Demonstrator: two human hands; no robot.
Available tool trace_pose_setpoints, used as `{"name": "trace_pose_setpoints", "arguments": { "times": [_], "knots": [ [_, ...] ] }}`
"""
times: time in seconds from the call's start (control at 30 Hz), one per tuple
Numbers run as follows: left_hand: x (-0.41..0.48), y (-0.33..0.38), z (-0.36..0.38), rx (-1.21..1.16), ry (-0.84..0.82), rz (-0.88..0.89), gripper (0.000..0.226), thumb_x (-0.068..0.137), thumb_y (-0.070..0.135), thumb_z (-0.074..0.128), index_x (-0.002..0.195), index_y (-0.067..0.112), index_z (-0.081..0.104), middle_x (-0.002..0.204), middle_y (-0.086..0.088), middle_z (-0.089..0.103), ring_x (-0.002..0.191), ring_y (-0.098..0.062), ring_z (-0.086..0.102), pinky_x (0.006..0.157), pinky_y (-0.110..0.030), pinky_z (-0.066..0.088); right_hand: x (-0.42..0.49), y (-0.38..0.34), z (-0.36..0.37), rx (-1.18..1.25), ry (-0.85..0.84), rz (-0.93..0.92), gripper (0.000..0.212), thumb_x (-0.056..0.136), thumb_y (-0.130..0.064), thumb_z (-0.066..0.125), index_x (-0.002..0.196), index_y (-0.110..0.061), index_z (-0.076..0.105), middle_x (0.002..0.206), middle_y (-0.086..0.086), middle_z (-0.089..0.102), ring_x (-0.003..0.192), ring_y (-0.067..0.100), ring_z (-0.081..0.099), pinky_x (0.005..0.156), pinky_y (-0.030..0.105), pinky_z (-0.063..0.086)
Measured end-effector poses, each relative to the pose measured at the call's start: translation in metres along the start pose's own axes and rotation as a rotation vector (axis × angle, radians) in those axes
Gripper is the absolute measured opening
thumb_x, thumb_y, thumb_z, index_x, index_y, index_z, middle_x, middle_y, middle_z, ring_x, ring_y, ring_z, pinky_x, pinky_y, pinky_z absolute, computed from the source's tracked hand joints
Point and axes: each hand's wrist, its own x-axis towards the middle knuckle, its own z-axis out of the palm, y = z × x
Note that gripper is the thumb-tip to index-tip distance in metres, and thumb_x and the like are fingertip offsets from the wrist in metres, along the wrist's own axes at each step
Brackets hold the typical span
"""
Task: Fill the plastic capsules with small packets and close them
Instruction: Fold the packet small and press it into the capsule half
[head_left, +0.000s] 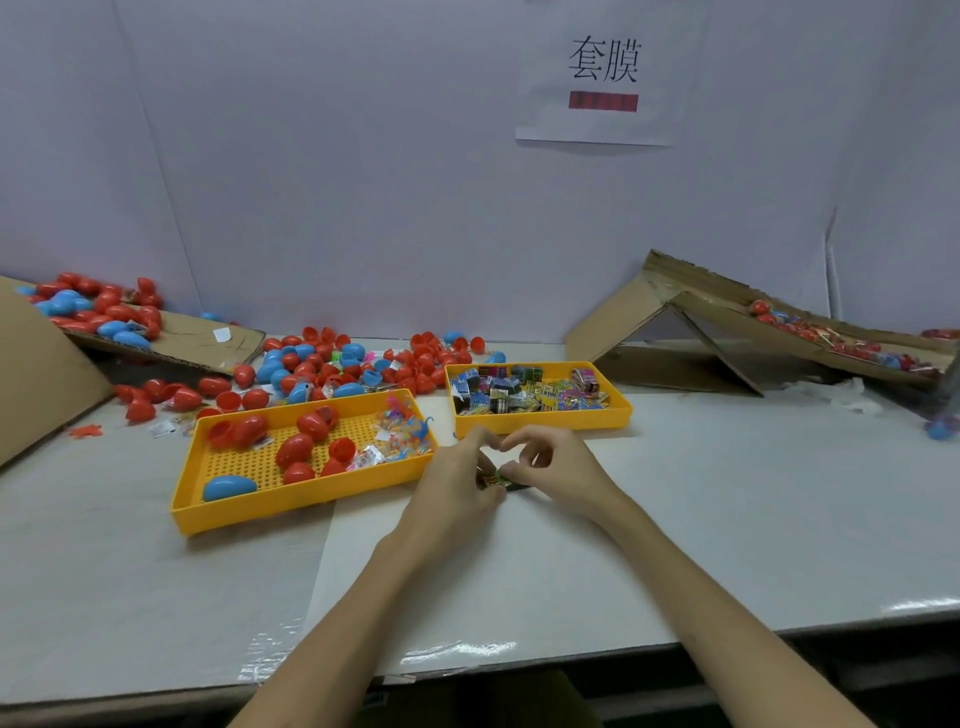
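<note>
My left hand (460, 480) and my right hand (553, 467) meet just above the table, in front of the two yellow trays. Between their fingertips they pinch a small printed packet (496, 478), green and yellow, partly hidden by the fingers. The left yellow tray (249, 512) holds several red capsules (296, 449), one blue capsule (228, 487) and some clear packets of small coloured toys (400, 436). The right yellow tray (540, 422) is full of small printed packets (524, 395).
A heap of red and blue capsules (332, 364) lies behind the trays. A cardboard ramp (171, 338) at the back left carries more capsules. A folded cardboard chute (727, 322) at the back right holds filled ones. The table edge (519, 660) runs close to me.
</note>
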Motion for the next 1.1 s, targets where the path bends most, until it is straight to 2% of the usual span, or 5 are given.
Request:
{"name": "trace_pose_setpoints", "arguments": {
  "times": [0.2, 0.63, 0.8, 0.93, 1.1],
  "knots": [
    [0.001, 0.0, 0.002, 0.018, -0.009, -0.003, 0.039, 0.084, 0.012, 0.075, 0.118, 0.022, 0.059, 0.101, -0.002, 0.069, 0.088, -0.015, 0.066, 0.082, -0.031, 0.057, 0.001, -0.001, -0.002, 0.031, 0.011, -0.011, 0.021, 0.084, -0.01, 0.077, 0.102, -0.019, 0.073, 0.071, -0.006, 0.064, 0.06, 0.006, 0.055, 0.064, 0.029, 0.047],
    [0.002, -0.002, 0.003, 0.016, -0.002, -0.004, 0.035, 0.082, 0.008, 0.075, 0.111, 0.02, 0.061, 0.092, -0.001, 0.07, 0.086, -0.015, 0.066, 0.082, -0.035, 0.058, 0.002, 0.001, -0.002, 0.044, 0.132, 0.029, 0.022, 0.09, 0.0, 0.065, 0.092, -0.021, 0.072, 0.081, -0.001, 0.064, 0.07, 0.017, 0.061, 0.063, 0.03, 0.053],
    [0.003, -0.004, 0.003, 0.034, 0.004, -0.034, 0.04, 0.083, 0.012, 0.076, 0.118, 0.023, 0.061, 0.096, 0.004, 0.067, 0.083, -0.009, 0.065, 0.077, -0.024, 0.057, 0.003, 0.007, -0.009, 0.209, 0.237, 0.094, 0.017, 0.094, -0.002, 0.063, 0.099, -0.016, 0.07, 0.082, 0.007, 0.067, 0.068, 0.017, 0.067, 0.056, 0.02, 0.05],
    [0.003, 0.001, 0.003, -0.017, 0.026, -0.067, 0.039, 0.09, 0.029, 0.073, 0.126, 0.02, 0.063, 0.109, 0.003, 0.065, 0.093, -0.01, 0.064, 0.078, -0.019, 0.052, 0.002, 0.004, -0.011, 0.313, 0.191, 0.065, 0.02, 0.09, -0.005, 0.069, 0.098, -0.023, 0.07, 0.077, -0.003, 0.074, 0.066, 0.009, 0.069, 0.057, 0.019, 0.05],
    [0.004, 0.011, -0.001, -0.098, 0.034, -0.051, 0.019, 0.098, 0.029, 0.062, 0.107, 0.018, 0.075, 0.094, 0.009, 0.073, 0.084, 0.004, 0.064, 0.066, -0.008, 0.046, 0.0, -0.001, -0.011, 0.527, 0.056, 0.049, 0.028, 0.082, -0.001, 0.077, 0.105, -0.016, 0.071, 0.08, 0.001, 0.071, 0.073, 0.013, 0.065, 0.067, 0.025, 0.052]
  ]
}}
